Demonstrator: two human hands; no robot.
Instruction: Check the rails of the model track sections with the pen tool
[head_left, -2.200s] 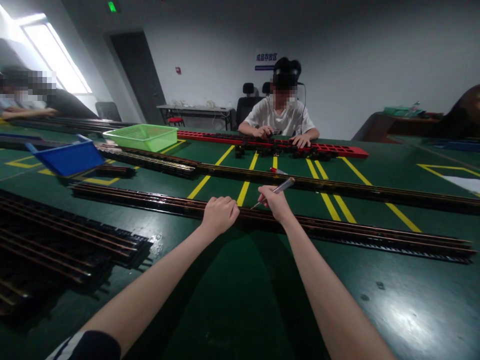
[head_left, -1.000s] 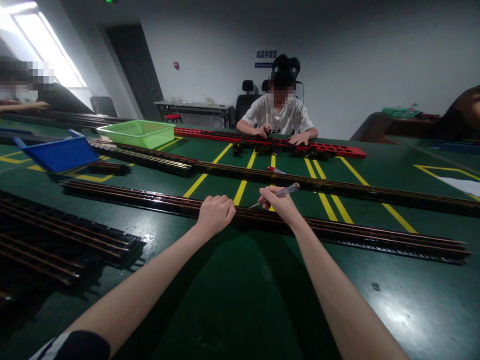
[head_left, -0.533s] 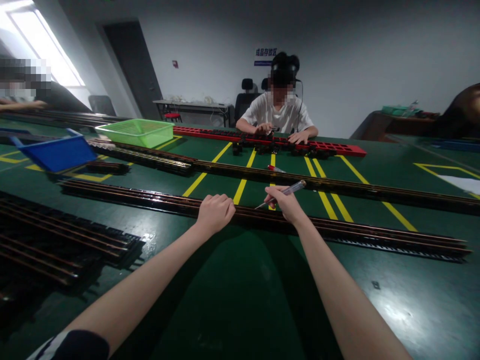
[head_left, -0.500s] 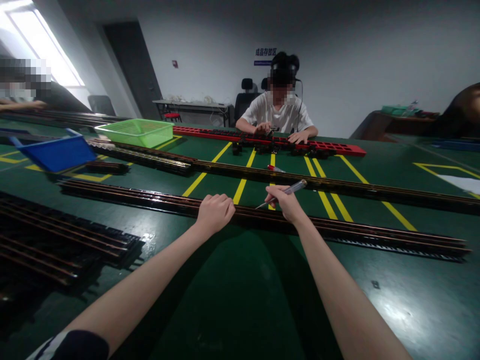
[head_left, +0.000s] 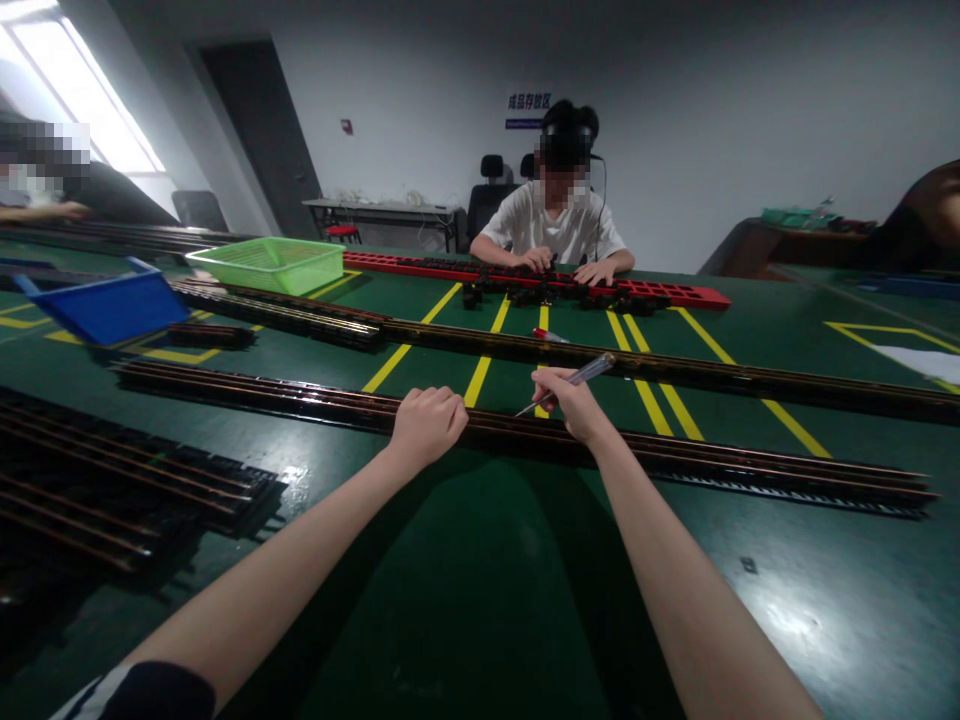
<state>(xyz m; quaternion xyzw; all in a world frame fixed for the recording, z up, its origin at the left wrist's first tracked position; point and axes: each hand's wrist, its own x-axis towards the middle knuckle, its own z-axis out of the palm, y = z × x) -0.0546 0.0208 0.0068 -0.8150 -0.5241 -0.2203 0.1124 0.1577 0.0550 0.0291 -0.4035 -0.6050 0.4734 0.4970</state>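
Note:
A long dark track strip with copper-coloured rails (head_left: 720,458) lies across the green table in front of me. My left hand (head_left: 429,424) is closed over the strip, its fingers curled round the far edge. Left of centre, my right hand's fingers pinch a slim screwdriver with a clear handle (head_left: 592,370). My right hand (head_left: 571,402) rests close above the strip. The screwdriver leans, its thin tip pointing down and left at the strip's rails; whether the tip touches them I cannot tell.
Behind lies a second long strip (head_left: 810,387), with a red-capped item (head_left: 550,336) beside it. A blue bin (head_left: 112,305) and a green basket (head_left: 277,268) stand left. More strips (head_left: 135,460) lie near left. Across the table, a person (head_left: 562,215) handles parts on a red rack (head_left: 697,296).
My hands keep almost the same places, the screwdriver tip shifting very slightly. The view has moved a little. The person opposite has shifted a hand on the parts.

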